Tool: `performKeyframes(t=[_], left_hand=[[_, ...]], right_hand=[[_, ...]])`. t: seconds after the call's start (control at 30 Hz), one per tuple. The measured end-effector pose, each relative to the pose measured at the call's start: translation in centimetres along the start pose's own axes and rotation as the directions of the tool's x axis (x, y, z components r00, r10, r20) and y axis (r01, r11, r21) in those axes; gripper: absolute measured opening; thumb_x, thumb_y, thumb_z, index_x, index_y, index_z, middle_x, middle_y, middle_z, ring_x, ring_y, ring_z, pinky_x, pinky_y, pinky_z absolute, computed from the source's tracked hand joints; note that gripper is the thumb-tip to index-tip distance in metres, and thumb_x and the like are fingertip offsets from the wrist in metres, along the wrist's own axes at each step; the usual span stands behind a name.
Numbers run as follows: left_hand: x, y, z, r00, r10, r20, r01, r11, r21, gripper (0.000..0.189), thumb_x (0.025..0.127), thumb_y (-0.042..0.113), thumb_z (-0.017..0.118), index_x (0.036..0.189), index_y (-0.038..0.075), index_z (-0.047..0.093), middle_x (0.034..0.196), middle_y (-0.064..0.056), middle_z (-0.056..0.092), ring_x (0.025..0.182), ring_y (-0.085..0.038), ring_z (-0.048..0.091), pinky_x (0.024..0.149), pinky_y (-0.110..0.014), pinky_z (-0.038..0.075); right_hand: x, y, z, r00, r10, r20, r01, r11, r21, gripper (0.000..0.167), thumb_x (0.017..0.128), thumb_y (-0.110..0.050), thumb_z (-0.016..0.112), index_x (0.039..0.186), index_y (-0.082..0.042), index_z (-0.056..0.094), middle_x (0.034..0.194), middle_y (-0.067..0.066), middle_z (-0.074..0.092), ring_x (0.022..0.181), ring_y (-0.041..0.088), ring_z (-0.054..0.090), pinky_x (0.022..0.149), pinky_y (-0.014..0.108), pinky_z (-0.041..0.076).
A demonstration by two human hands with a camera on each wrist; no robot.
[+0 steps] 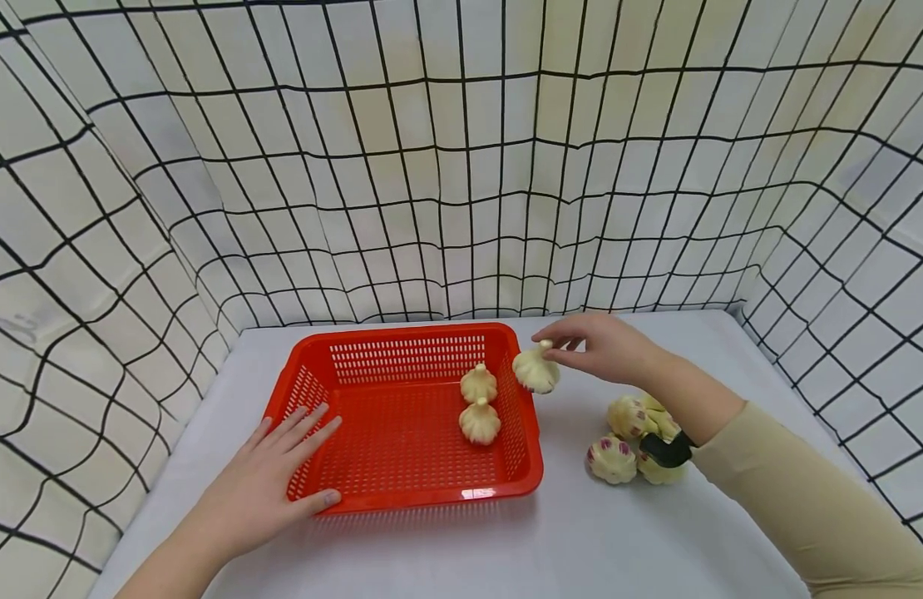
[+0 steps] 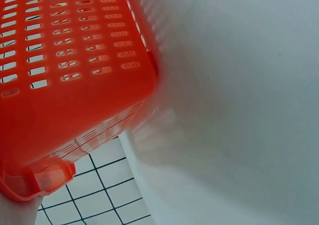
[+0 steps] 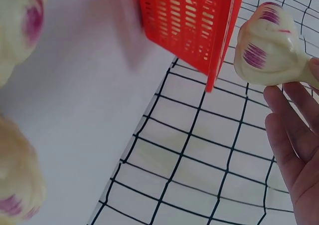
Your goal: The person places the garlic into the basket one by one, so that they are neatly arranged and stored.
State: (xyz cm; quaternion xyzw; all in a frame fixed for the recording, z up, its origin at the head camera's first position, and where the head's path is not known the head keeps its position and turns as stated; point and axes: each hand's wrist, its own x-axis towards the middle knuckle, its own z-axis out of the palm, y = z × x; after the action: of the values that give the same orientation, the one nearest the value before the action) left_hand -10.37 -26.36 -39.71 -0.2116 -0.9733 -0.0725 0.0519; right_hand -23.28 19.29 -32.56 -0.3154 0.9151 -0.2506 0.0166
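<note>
My right hand point(image 1: 599, 343) pinches a garlic bulb point(image 1: 536, 371) by its stem, just outside the right rim of a red perforated basket point(image 1: 402, 501). In the right wrist view the same garlic bulb point(image 3: 269, 45) shows purple streaks, with the right hand point(image 3: 299, 140) holding its neck. Two more garlic bulbs point(image 1: 480, 422) sit inside the basket near its right wall. My left hand point(image 1: 263, 482) rests on the basket's left front corner, fingers spread and straight over the rim. The left wrist view shows mostly the basket's outer wall point(image 2: 75, 100).
Several garlic bulbs point(image 1: 612, 460) lie grouped on the white table point(image 1: 581, 532) right of the basket, beneath the right forearm. A black band point(image 1: 665, 450) is at the right wrist. White walls with black netting point(image 1: 476, 200) enclose the table at the back and sides.
</note>
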Motion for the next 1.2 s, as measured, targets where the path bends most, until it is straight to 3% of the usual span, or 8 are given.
performKeyframes(t=[0.27, 0.37, 0.67, 1.2], left_hand=[[-0.1, 0.1, -0.1, 1.0, -0.008, 0.013, 0.008, 1.0, -0.003, 0.089, 0.084, 0.077, 0.052, 0.153, 0.023, 0.04, 0.16, -0.006, 0.032, 0.144, -0.038, 0.029, 0.121, -0.052, 0.003], [-0.1, 0.1, -0.1, 1.0, -0.002, 0.005, 0.002, 1.0, -0.005, 0.088, 0.084, 0.076, 0.053, 0.153, 0.023, 0.04, 0.16, -0.006, 0.033, 0.144, -0.039, 0.029, 0.121, -0.054, 0.005], [0.0, 0.1, -0.2, 1.0, 0.004, 0.009, -0.003, 1.0, -0.003, 0.088, 0.084, 0.075, 0.054, 0.154, 0.023, 0.039, 0.16, -0.006, 0.032, 0.144, -0.039, 0.029, 0.12, -0.055, 0.007], [0.0, 0.1, 0.0, 1.0, 0.003, 0.008, -0.003, 1.0, 0.0, 0.087, 0.085, 0.074, 0.054, 0.154, 0.023, 0.039, 0.16, -0.006, 0.033, 0.144, -0.038, 0.029, 0.12, -0.055, 0.008]], right_hand=[[0.9, -1.8, 1.1, 0.994, -0.1, 0.031, 0.101, 0.995, -0.01, 0.028, 0.092, -0.027, 0.073, 0.119, -0.02, 0.073, 0.104, -0.014, 0.07, 0.092, 0.008, 0.062, 0.077, 0.029, 0.056], [1.2, -2.5, 1.7, 0.985, -0.162, 0.061, 0.164, 0.986, -0.029, 0.026, 0.092, -0.025, 0.072, 0.118, -0.02, 0.074, 0.105, -0.014, 0.07, 0.093, 0.009, 0.063, 0.079, 0.027, 0.055], [1.9, -4.3, 4.0, 0.955, -0.231, 0.185, 0.243, 0.969, -0.042, 0.025, 0.091, -0.024, 0.073, 0.116, -0.021, 0.074, 0.102, -0.014, 0.07, 0.091, 0.005, 0.064, 0.083, 0.028, 0.054], [2.2, -5.0, 7.2, 0.915, -0.222, 0.337, 0.273, 0.955, -0.112, 0.023, 0.089, -0.029, 0.075, 0.112, -0.031, 0.077, 0.101, -0.023, 0.07, 0.094, 0.0, 0.062, 0.087, 0.025, 0.051]])
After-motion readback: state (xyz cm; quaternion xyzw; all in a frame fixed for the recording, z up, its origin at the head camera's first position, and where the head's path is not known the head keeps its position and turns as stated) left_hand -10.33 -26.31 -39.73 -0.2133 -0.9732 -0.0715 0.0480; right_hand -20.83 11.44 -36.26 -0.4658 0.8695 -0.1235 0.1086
